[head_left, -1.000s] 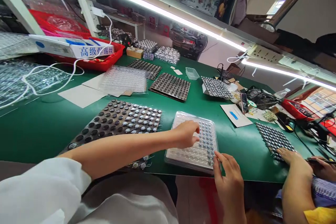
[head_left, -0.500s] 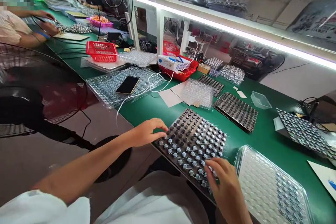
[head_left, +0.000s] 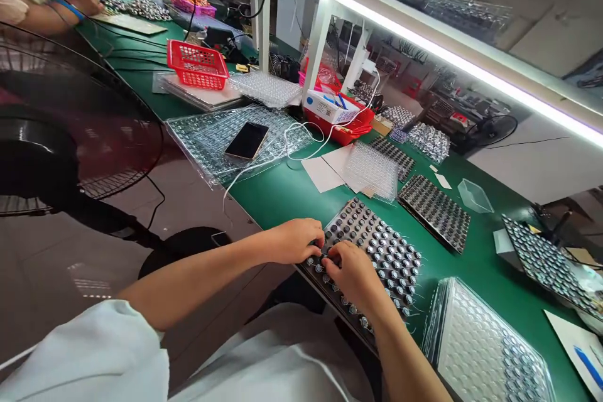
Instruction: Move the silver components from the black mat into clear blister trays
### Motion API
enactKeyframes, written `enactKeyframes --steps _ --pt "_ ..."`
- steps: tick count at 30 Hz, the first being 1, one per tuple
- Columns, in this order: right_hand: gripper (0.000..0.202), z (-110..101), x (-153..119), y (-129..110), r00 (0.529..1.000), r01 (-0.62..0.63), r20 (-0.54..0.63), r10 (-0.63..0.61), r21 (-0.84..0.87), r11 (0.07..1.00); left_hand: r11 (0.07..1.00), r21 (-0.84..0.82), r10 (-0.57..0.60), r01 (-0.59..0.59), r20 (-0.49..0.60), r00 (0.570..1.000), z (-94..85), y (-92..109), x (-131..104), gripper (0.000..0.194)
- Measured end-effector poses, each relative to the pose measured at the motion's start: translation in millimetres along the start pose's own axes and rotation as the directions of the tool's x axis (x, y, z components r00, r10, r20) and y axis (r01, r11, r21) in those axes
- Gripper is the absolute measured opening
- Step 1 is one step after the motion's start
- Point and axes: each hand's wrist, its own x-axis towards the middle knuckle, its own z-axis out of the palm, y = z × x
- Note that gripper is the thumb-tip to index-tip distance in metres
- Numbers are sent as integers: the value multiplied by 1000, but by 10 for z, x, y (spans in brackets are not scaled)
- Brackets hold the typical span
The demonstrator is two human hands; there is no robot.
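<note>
Across our green workbench [head_left: 277, 201] lie a board of round parts [head_left: 391, 251], a stack of clear trays [head_left: 475, 333] just beside it and, farther back, a studded board [head_left: 436, 210], clear tub [head_left: 475, 196] and red bin [head_left: 362, 124].

Dk tray [head_left: 362, 242] flat; rnd pcs [head_left: 390, 259] w/ wires

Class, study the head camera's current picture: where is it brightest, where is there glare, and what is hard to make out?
Head view: the strip light burns near-white; head view: reflections glint on the clear plastic sheets around the phone; head view: distant clutter beyond the bench looks soft.
</note>
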Motion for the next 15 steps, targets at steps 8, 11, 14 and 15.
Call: enactKeyframes --steps 8,11,14,15 --pt "3 97 -77 -42 992 2 -127 -7 -43 999 997 10 70 -70 -11 997 27 13 7 5" --pt "3 97 -96 -57 984 35 -172 -48 -77 996 996 -30 79 -80 -44 996 74 6 -22 5" --pt "4 53 -165 -41 965 48 -251 -76 -115 992 996 -74 51 -54 -47 998 71 6 -47 5" --pt "5 25 -215 -32 957 43 -281 -75 -119 992 994 -96 41 -45 -52 998 56 16 -56 6"
